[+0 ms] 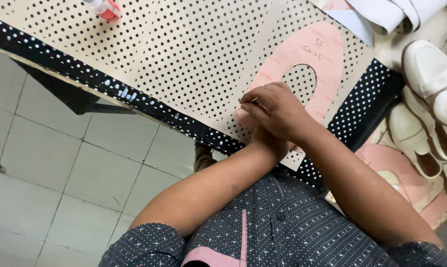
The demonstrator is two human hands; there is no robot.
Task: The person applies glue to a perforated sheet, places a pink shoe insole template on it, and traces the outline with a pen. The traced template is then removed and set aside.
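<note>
A shoemaking workshop: a pink shoe-upper pattern [310,59] on perforated sheet material [184,54], white shoes [426,99] stacked beside the table.

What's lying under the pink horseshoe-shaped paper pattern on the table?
A cream perforated sheet lies under the pink horseshoe-shaped paper pattern, showing through its cutout. The right hand, over the left hand, covers the pattern's lower end.
</note>
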